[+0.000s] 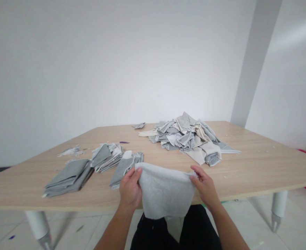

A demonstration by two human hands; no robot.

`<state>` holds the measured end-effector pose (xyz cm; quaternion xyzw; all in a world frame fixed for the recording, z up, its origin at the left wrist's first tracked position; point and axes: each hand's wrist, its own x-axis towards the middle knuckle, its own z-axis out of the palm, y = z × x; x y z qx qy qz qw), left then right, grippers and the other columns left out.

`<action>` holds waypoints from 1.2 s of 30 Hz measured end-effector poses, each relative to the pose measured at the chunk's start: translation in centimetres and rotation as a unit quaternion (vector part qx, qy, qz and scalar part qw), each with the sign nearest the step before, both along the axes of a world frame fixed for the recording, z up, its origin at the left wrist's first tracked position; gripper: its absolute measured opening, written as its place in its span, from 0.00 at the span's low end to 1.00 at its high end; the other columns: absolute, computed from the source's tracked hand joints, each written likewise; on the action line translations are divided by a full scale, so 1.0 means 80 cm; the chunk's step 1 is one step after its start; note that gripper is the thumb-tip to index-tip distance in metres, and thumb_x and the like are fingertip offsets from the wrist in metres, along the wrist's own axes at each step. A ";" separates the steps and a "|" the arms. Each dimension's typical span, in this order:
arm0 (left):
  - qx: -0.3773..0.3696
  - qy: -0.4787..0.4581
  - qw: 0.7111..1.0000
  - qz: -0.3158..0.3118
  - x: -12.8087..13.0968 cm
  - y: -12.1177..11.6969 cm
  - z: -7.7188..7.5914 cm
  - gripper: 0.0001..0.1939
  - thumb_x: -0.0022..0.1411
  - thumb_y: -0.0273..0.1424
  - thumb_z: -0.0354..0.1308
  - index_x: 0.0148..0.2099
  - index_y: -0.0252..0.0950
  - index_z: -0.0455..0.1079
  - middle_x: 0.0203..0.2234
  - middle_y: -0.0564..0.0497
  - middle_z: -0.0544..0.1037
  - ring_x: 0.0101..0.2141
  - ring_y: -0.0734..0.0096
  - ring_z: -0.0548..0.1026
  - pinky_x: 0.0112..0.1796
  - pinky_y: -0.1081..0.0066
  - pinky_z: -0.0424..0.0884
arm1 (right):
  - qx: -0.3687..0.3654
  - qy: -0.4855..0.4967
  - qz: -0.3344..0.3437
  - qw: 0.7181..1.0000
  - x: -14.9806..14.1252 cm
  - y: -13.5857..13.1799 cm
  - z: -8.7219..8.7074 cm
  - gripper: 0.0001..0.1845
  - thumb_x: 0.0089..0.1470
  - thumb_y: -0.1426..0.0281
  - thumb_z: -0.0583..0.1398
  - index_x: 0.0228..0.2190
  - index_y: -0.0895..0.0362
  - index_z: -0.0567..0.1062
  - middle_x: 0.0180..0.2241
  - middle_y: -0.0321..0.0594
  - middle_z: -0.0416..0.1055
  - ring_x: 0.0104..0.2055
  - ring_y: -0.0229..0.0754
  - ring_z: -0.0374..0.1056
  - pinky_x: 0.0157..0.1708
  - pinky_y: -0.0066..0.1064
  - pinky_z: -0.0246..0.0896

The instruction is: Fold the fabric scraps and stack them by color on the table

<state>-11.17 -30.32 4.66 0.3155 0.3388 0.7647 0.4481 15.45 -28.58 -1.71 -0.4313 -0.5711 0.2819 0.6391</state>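
hanging between both hands, the light grey, soft-looking rectangular cloth [166, 191] was right at the near edge of the pale wood-look desk [249, 170], dropping in front of it over the person's lap. its long axis ran side to side, from hand to hand, with the right end a touch lower. neither hand was nearer, since the left hand [130, 189] had the upper left corner and the right hand [205, 187] had the upper right one. both were mostly closed, thumb against fingers in a pinch, no tight fist or anything.

as for looks, it was plain, thin and pretty flat, with a slight sag along the top and a slightly uneven bottom edge. the small folded grey-and-white cloth bundle [124, 168] sat just beyond the left hand, and the big crumpled grey and beige cloth pile [186, 135] was farther back, off to the right.
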 end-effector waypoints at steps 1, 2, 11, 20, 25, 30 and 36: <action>0.001 0.001 1.000 -0.001 0.000 0.000 0.000 0.17 0.44 0.32 0.69 0.39 0.32 0.77 0.26 0.49 0.79 0.33 0.64 0.77 0.35 0.68 0.74 | -0.003 -0.023 0.001 1.000 0.000 0.000 0.000 0.21 0.46 0.65 0.65 0.44 0.54 0.77 0.50 0.46 0.72 0.53 0.51 0.67 0.55 0.48 0.59; 0.002 0.002 1.000 -0.003 0.000 0.000 0.000 0.17 0.45 0.32 0.69 0.39 0.32 0.77 0.26 0.49 0.79 0.32 0.64 0.77 0.35 0.68 0.74 | -0.007 -0.046 0.001 0.999 0.001 0.000 0.000 0.21 0.46 0.66 0.64 0.44 0.54 0.77 0.49 0.46 0.73 0.53 0.51 0.67 0.55 0.47 0.59; -0.005 0.001 1.000 -0.004 0.000 -0.004 0.001 0.15 0.44 0.31 0.69 0.37 0.32 0.77 0.25 0.50 0.79 0.32 0.65 0.77 0.34 0.70 0.73 | -0.032 -0.174 0.076 0.981 -0.004 -0.009 0.014 0.12 0.47 0.67 0.63 0.36 0.54 0.80 0.40 0.43 0.76 0.44 0.48 0.71 0.48 0.42 0.63; -0.011 -0.013 1.000 0.002 0.000 -0.003 0.000 0.16 0.43 0.31 0.70 0.37 0.32 0.77 0.25 0.50 0.79 0.32 0.65 0.77 0.34 0.69 0.73 | -0.009 -0.158 0.083 0.984 -0.006 -0.011 0.013 0.07 0.48 0.68 0.61 0.26 0.54 0.79 0.35 0.42 0.74 0.39 0.46 0.70 0.42 0.36 0.64; -0.004 -0.004 1.000 0.001 -0.001 0.000 -0.004 0.16 0.44 0.31 0.70 0.37 0.31 0.77 0.25 0.50 0.79 0.32 0.66 0.77 0.34 0.70 0.73 | -0.010 -0.159 0.090 0.983 -0.005 -0.011 0.012 0.09 0.46 0.73 0.57 0.26 0.55 0.78 0.36 0.42 0.73 0.40 0.45 0.69 0.43 0.36 0.63; -0.002 -0.002 1.000 -0.004 -0.002 0.000 -0.005 0.15 0.44 0.32 0.69 0.36 0.32 0.77 0.24 0.51 0.78 0.31 0.66 0.77 0.33 0.70 0.73 | -0.015 -0.184 0.097 0.978 -0.004 -0.014 0.015 0.08 0.47 0.73 0.56 0.23 0.56 0.75 0.37 0.42 0.72 0.41 0.45 0.68 0.44 0.37 0.61; 0.000 -0.008 1.000 -0.002 -0.001 -0.002 -0.001 0.14 0.44 0.31 0.69 0.35 0.32 0.77 0.24 0.51 0.78 0.31 0.67 0.77 0.34 0.71 0.73 | 0.014 -0.146 0.084 0.986 0.006 -0.010 0.012 0.10 0.52 0.63 0.59 0.27 0.55 0.76 0.44 0.45 0.71 0.48 0.47 0.67 0.50 0.40 0.59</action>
